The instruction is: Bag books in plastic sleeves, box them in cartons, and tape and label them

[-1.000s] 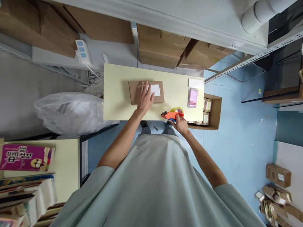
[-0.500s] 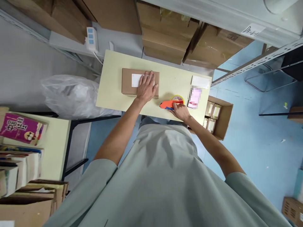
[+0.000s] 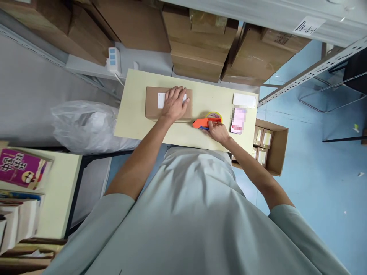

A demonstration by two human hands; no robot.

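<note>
A closed brown cardboard box (image 3: 151, 102) with a white label (image 3: 161, 100) on top lies on the pale yellow table (image 3: 134, 126). My left hand (image 3: 174, 104) rests flat on the box, fingers spread a little, partly covering the label. To the right of the box, my right hand (image 3: 217, 131) is closed around an orange tape dispenser (image 3: 200, 123) with a blue part below it. The yellow-rimmed tape roll (image 3: 213, 114) shows at its far side. The dispenser's tip is beside the box's near right corner.
A phone (image 3: 237, 121) and a white paper (image 3: 244, 100) lie at the table's right end. An open carton (image 3: 279, 152) with small boxes stands beyond it. Large cartons (image 3: 197, 53) and a power strip (image 3: 114, 61) line the back. A plastic bag (image 3: 86, 126) sits left.
The camera view has shifted slightly. Both hands stay in nearly the same places, the left on the box and the right on the tape dispenser.
</note>
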